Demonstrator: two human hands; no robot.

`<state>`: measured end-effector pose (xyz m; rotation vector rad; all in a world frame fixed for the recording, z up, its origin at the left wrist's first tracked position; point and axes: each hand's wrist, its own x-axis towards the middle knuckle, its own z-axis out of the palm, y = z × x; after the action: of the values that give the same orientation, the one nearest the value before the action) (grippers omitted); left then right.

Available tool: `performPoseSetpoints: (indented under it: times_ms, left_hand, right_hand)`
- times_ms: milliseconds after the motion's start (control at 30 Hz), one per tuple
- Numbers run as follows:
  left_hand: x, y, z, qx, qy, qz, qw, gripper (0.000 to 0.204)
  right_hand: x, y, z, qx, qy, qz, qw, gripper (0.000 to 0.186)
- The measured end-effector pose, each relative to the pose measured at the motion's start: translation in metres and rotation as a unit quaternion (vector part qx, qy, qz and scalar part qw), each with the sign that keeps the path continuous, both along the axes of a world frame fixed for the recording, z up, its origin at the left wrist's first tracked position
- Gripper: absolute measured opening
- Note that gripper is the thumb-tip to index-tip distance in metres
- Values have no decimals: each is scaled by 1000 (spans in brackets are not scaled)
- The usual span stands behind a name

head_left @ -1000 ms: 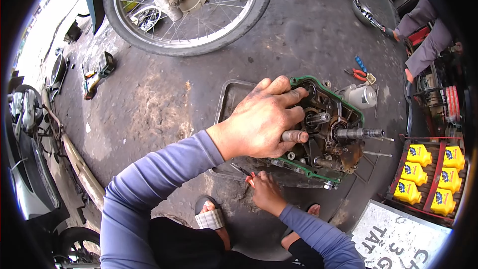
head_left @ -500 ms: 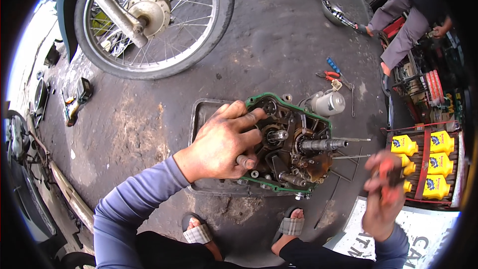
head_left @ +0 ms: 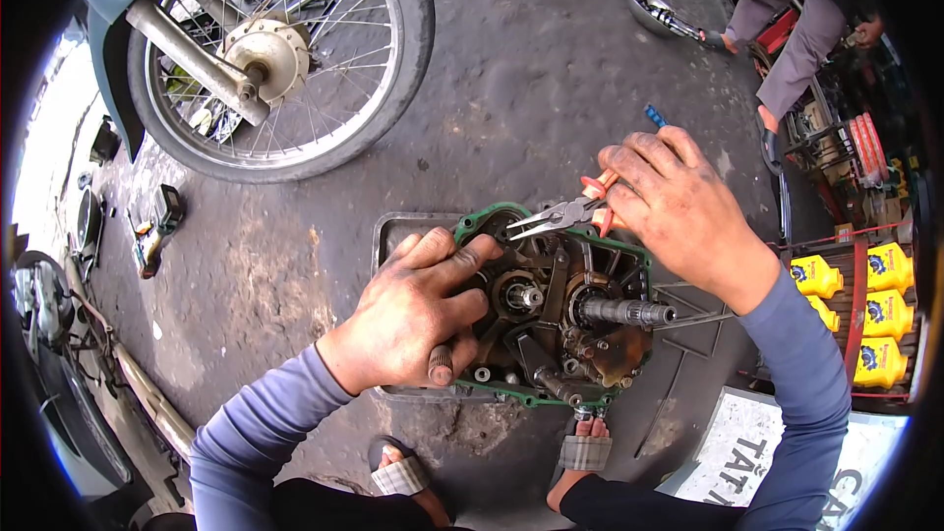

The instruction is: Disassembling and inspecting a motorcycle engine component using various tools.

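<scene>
An opened engine crankcase (head_left: 610, 374) with a green gasket edge lies in front of me, its shafts and gears exposed. My left hand (head_left: 403, 320) grips its left side, fingers curled over the rim. A short greyish cylinder (head_left: 440, 364) shows by the fingertips; I cannot tell whether it is held. My right hand (head_left: 678, 206) is closed around the red handles of needle-nose pliers (head_left: 556, 218). Their jaws are slightly parted above the upper left part of the crankcase. A splined shaft (head_left: 629, 312) sticks out to the right.
A shallow tray (head_left: 388, 236) lies under the crankcase. A motorbike wheel (head_left: 418, 49) stands at the upper left. Yellow bottles (head_left: 885, 313) fill a rack on the right. A seated person's legs (head_left: 801, 59) are at the upper right. Thin metal rods (head_left: 669, 393) lie beside the crankcase.
My right hand has swung up and left from the lower right, bringing the pliers over the crankcase. My left hand stays on the crankcase's left side. The whole view has shifted slightly.
</scene>
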<state>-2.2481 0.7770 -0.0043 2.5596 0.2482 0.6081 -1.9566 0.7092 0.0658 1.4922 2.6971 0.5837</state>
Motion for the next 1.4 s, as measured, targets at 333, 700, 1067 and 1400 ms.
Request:
performPoseSetpoints:
  times_ms: [333,700,1067,1400]
  left_hand:
    - [0,3,-5,-2,-17,-21,1000,33]
    - [0,2,-5,-7,-18,-20,1000,29]
    - [-1,1,-8,2,-84,-17,996,24]
    - [-2,-1,-7,15,-74,-10,997,26]
  right_hand:
    - [-4,2,1,-8,-34,26,999,23]
    - [-23,4,30,-53,-44,-1,998,16]
    - [-102,10,63,-177,-247,-114,946,20]
    - [-146,0,65,-143,-405,-157,889,24]
